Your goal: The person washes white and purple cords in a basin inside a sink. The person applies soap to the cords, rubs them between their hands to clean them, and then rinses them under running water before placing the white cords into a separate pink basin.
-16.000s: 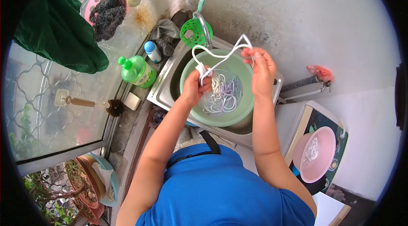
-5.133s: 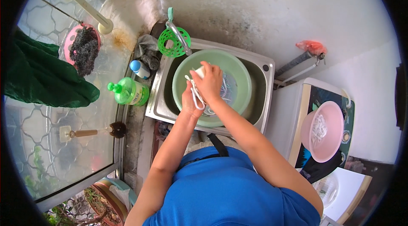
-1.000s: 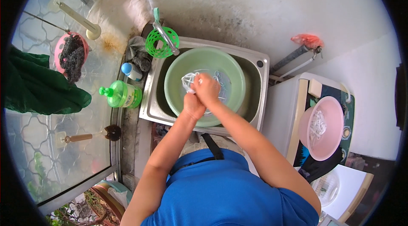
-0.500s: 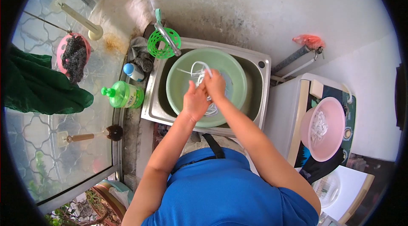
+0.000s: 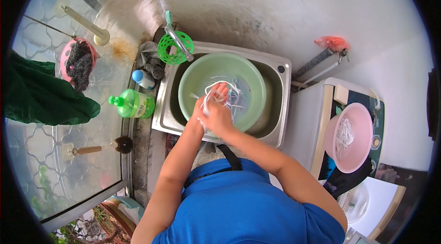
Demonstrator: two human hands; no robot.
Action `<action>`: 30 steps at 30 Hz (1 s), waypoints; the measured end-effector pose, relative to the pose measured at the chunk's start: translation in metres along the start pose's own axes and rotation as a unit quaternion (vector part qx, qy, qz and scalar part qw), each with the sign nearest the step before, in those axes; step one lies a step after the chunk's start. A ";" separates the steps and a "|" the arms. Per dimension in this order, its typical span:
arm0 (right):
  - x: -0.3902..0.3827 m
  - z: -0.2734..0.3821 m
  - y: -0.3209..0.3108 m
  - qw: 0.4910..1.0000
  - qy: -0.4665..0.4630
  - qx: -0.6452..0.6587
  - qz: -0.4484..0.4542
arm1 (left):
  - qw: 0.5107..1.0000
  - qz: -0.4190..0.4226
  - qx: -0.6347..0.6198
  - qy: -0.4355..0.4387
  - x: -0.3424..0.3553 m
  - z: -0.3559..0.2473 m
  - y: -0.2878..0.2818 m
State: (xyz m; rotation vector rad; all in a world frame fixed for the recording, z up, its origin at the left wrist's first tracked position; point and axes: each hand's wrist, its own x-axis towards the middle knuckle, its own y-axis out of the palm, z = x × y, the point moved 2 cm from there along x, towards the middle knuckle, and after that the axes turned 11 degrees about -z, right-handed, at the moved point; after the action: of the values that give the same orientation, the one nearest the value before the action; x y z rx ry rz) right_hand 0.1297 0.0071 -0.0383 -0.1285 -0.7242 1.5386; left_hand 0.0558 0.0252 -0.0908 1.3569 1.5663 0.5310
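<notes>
A green basin point(image 5: 257, 74) with water and loose white cords point(image 5: 236, 101) in it sits inside the steel sink. Above its near left part, my left hand point(image 5: 220, 91) is palm up with the fingers stretched out. My right hand point(image 5: 219, 119) lies across that palm and wrist, its fingers closed on a length of white cord point(image 5: 205, 105). The cord is pressed between the two hands and loops back down toward the water. My right hand hides much of the left palm.
The sink point(image 5: 285, 99) has a tap point(image 5: 179, 42) and green strainer basket point(image 5: 163, 56) at its far left corner. Left of it stand a green pump bottle point(image 5: 138, 104) and a blue-capped bottle point(image 5: 143, 78). A pink basin point(image 5: 363, 152) of white cords rests on the right-hand appliance.
Both hands have come nearer to me and slightly left, toward the basin's near rim. My right hand has slid down across the left palm toward the wrist, drawing white cord along.
</notes>
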 end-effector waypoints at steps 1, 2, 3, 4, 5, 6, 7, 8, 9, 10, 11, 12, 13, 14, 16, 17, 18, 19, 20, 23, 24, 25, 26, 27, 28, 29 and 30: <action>0.015 -0.027 0.004 0.993 0.010 -0.046 -0.105 | 1.000 0.004 0.003 -0.006 0.001 0.005 0.009; 0.032 -0.039 0.001 0.983 0.168 -0.044 -0.056 | 0.998 -0.050 0.005 -0.029 0.000 0.010 0.016; 0.042 -0.053 -0.004 0.983 0.168 -0.045 -0.060 | 0.993 -0.101 0.008 -0.053 0.000 0.016 0.027; 0.050 -0.066 -0.010 0.979 0.124 -0.080 -0.139 | 0.994 -0.107 0.017 -0.032 -0.002 0.020 0.039; 0.052 -0.075 -0.013 0.966 0.080 -0.116 -0.218 | 0.994 -0.104 0.020 -0.034 -0.003 0.018 0.045; 0.050 -0.069 -0.012 0.966 0.079 -0.114 -0.217 | 0.995 -0.089 -0.002 -0.051 -0.005 0.014 0.047; 0.043 -0.055 -0.012 0.977 0.064 -0.068 -0.191 | 0.994 -0.074 -0.025 -0.073 -0.008 0.011 0.052; 0.032 -0.039 -0.012 0.985 0.050 -0.022 -0.166 | 0.989 -0.090 -0.049 -0.109 -0.010 0.004 0.055; 0.021 -0.021 -0.008 0.989 0.019 0.008 -0.145 | 0.998 0.002 -0.036 -0.043 0.002 -0.002 0.022; 0.010 -0.017 -0.008 0.991 -0.003 0.029 -0.133 | 0.999 -0.028 -0.017 -0.042 0.001 -0.002 0.028; 0.015 -0.023 -0.008 0.993 0.013 0.005 -0.121 | 0.997 -0.058 0.002 -0.042 0.000 -0.002 0.034; 0.023 -0.026 -0.007 0.994 0.025 -0.015 -0.109 | 0.998 -0.058 0.004 -0.040 -0.003 -0.001 0.034; 0.030 -0.032 -0.006 0.994 0.041 -0.036 -0.096 | 0.996 -0.052 -0.029 -0.072 -0.008 0.005 0.033; 0.036 -0.038 -0.005 0.993 0.056 -0.057 -0.084 | 0.992 -0.047 -0.062 -0.104 -0.012 0.011 0.032; 0.058 -0.057 -0.012 0.983 0.048 -0.115 -0.133 | 0.988 -0.099 -0.063 -0.101 -0.014 0.025 0.041; 0.064 -0.063 -0.016 0.968 0.038 -0.172 -0.181 | 0.991 -0.093 -0.049 -0.085 -0.014 0.028 0.043; 0.063 -0.058 -0.017 0.969 0.046 -0.151 -0.188 | 0.991 -0.094 -0.049 -0.087 -0.016 0.026 0.046; 0.055 -0.047 -0.019 0.969 0.046 -0.153 -0.188 | 0.992 -0.091 -0.042 -0.078 -0.019 0.020 0.054; 0.041 -0.030 -0.020 0.979 -0.017 -0.100 -0.176 | 0.993 -0.088 -0.034 -0.068 -0.020 0.015 0.057; 0.017 0.018 -0.015 0.975 -0.115 -0.112 -0.155 | 0.989 0.040 -0.129 -0.054 -0.006 0.008 0.029; 0.016 0.006 -0.007 0.975 -0.123 -0.057 -0.174 | 0.989 0.041 -0.128 -0.056 -0.007 0.009 0.030; 0.022 -0.008 -0.004 0.975 -0.126 -0.028 -0.183 | 0.991 0.045 -0.112 -0.057 -0.011 0.010 0.029; 0.026 -0.021 -0.001 0.973 -0.129 0.000 -0.191 | 0.992 0.050 -0.097 -0.057 -0.014 0.012 0.029; 0.045 -0.042 -0.005 0.984 -0.058 -0.056 -0.158 | 0.993 -0.104 -0.016 -0.049 -0.011 0.016 0.022; 0.057 -0.055 -0.010 0.985 0.015 -0.114 -0.125 | 0.994 -0.093 -0.011 -0.047 -0.012 0.018 0.029; 0.058 -0.059 -0.011 0.985 0.016 -0.114 -0.125 | 0.996 -0.083 -0.007 -0.045 -0.013 0.018 0.036; 0.060 -0.059 -0.014 0.979 -0.029 -0.116 -0.164 | 0.996 -0.083 -0.006 -0.046 -0.016 0.013 0.047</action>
State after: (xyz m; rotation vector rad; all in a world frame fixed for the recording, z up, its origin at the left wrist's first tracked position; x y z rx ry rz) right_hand 0.1635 0.0835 -0.0571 -0.1310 -0.9209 1.1455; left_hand 0.0892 0.0203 -0.0521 1.2127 1.5812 0.3713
